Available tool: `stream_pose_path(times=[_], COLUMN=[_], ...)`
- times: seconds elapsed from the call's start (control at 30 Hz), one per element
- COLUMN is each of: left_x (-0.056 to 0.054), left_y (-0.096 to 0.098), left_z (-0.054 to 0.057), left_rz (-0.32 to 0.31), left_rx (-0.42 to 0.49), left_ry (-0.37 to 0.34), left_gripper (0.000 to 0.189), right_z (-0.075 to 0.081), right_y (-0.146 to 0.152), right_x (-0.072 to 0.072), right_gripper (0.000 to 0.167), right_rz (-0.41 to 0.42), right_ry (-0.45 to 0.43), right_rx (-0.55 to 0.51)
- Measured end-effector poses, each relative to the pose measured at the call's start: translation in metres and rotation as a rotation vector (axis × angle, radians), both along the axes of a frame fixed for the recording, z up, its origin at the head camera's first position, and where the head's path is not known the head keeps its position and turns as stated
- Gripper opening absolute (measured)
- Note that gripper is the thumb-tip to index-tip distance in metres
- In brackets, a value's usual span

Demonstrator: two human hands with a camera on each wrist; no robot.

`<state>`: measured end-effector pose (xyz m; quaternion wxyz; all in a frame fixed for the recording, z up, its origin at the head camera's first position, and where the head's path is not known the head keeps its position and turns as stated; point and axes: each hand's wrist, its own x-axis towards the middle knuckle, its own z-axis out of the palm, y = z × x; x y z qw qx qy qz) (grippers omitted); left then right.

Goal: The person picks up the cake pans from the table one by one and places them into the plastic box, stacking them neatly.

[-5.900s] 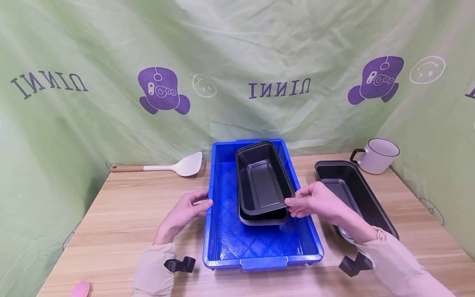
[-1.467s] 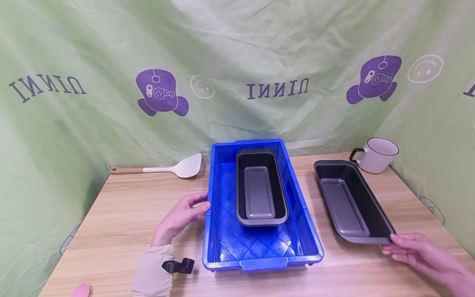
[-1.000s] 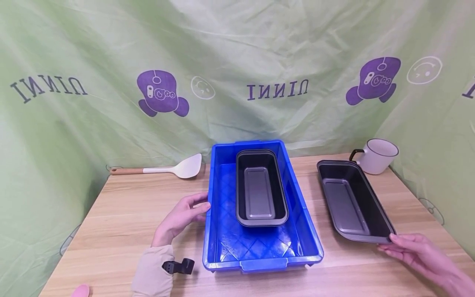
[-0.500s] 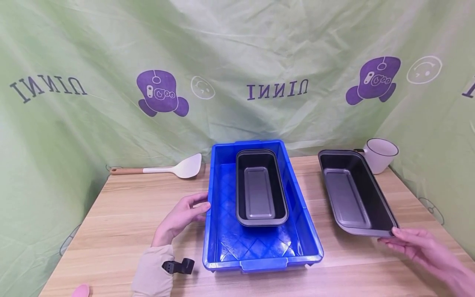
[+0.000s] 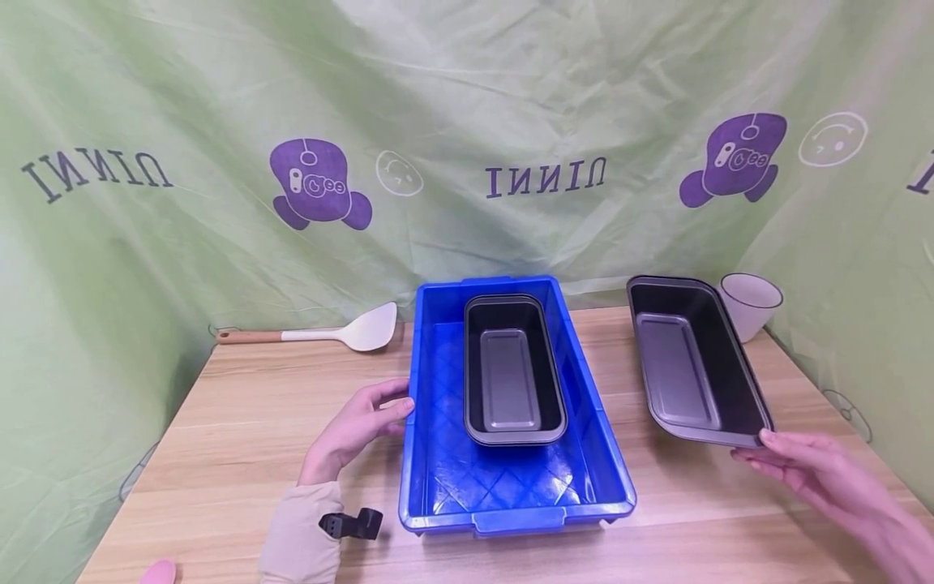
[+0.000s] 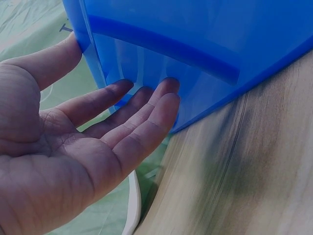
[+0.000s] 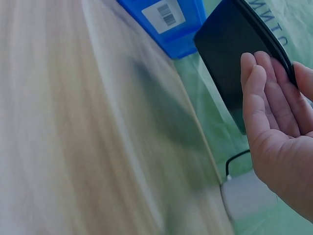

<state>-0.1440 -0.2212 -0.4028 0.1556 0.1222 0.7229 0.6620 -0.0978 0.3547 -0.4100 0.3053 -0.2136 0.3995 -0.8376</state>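
My right hand pinches the near right corner of a dark loaf pan, thumb on the rim and fingers underneath. In the right wrist view that pan is raised off the table, its shadow below. A blue bin stands mid-table, holding dark loaf pans stacked one in another in its right half. Against the bin's left side rests my left hand. In the left wrist view its thumb touches the rim and its loosely bent fingers lie by the outer wall.
A white mug stands at the back right, partly hidden by the raised pan. A white spatula with a wooden handle lies at the back left. Something pink shows at the near left edge. A green printed curtain surrounds the table.
Earlier my right hand lowered a loaf pan onto another in the bin, then let go. It took the right-hand pan by its corner and has lifted it. My left hand stayed at the bin.
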Motion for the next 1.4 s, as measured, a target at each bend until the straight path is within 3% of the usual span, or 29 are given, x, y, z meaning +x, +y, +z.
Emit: stream_pose_path(times=[0.43, 0.73, 1.4], left_x=[-0.001, -0.001, -0.001], left_y=[0.0, 0.0, -0.001], left_z=[-0.001, -0.001, -0.003], left_rz=[0.01, 0.006, -0.009], left_rx=[-0.001, 0.001, -0.014], left_ry=[-0.007, -0.005, 0.013], left_gripper=[0.06, 0.06, 0.058], right_z=[0.012, 0.02, 0.047], right_y=[-0.021, -0.036, -0.088], right_x=[-0.009, -0.02, -0.03], right_gripper=[0.048, 0.048, 0.045], right_rz=[-0.073, -0.09, -0.097], right_ry=[0.109, 0.188, 0.186], right_rx=[0.135, 0.139, 0.125])
